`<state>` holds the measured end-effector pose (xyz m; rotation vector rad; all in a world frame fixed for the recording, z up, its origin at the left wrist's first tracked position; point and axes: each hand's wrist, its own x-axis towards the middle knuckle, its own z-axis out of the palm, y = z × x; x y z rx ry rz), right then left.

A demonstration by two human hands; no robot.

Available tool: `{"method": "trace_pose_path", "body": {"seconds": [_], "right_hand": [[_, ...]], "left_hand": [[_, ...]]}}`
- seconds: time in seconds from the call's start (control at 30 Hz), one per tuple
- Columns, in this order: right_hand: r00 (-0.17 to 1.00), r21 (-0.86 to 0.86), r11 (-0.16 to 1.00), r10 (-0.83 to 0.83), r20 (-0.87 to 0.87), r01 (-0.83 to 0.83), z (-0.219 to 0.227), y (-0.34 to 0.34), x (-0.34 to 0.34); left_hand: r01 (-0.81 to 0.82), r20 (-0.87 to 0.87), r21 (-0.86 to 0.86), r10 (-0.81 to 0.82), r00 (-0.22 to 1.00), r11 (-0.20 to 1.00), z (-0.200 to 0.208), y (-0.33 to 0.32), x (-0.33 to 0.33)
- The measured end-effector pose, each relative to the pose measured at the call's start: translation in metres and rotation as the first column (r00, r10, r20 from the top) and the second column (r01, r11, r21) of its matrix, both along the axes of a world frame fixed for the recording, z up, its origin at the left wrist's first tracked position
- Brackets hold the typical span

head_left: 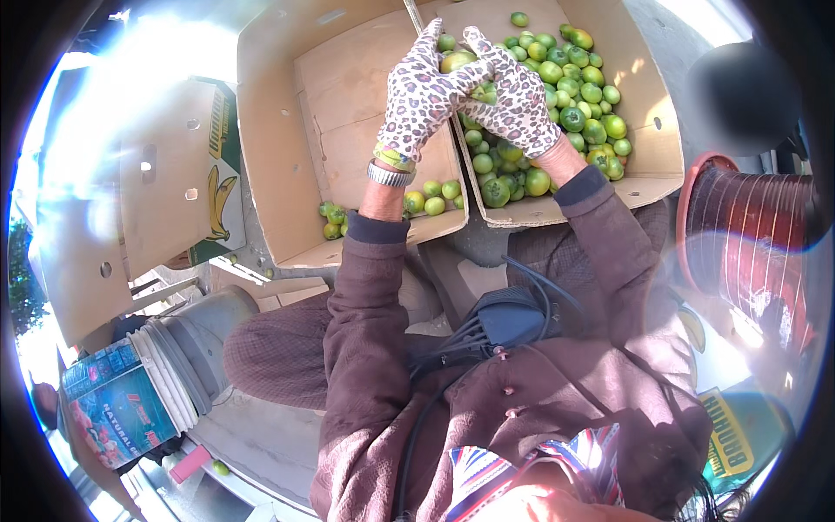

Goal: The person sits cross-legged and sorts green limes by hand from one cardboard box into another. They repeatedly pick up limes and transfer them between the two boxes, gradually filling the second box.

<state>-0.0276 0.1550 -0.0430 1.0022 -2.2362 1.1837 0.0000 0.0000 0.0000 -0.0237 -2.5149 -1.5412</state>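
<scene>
Head view: left hand [422,96] beside right hand [515,104], fingers [427,42] forward.

My leopard-print gloved fingers [426,48] partly hide the round yellow-green tomatoes [456,62] between them. The top edge cuts off the tan cardboard box [650,143]; the dark round shape [744,100] beyond is blurred.

We see round green tomatoes [571,119], some tinged yellow, heaped in the right box [645,104]; several lie along the near edge of the left box [357,87]; a yellowish one [456,62] shows between our left hand [426,94] and right hand [517,103].
</scene>
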Motion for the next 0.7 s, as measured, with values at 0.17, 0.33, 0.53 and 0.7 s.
{"method": "trace_pose_path", "body": {"seconds": [0.17, 0.33, 0.53, 0.7], "right_hand": [[0.986, 0.067, 0.994, 0.071, 0.15, -0.081, -0.012, 0.015, 0.03], [0.94, 0.523, 0.848, -0.102, 0.326, -0.089, 0.005, 0.034, 0.018], [0.848, 0.785, 0.488, -0.153, 0.507, -0.381, 0.001, 0.035, 0.027], [0.897, 0.779, 0.568, -0.15, 0.415, -0.266, -0.013, 0.037, 0.02]], "left_hand": [[-0.052, 0.155, 0.058, 0.042, 0.987, 0.997, -0.013, 0.006, 0.047], [0.045, 0.38, -0.661, 0.282, 0.881, 0.749, -0.026, -0.056, 0.066], [0.61, 0.788, -0.549, 0.111, 0.605, 0.572, -0.116, -0.054, 0.091], [0.652, 0.816, -0.491, 0.043, 0.576, 0.578, -0.137, -0.025, 0.091]]}}
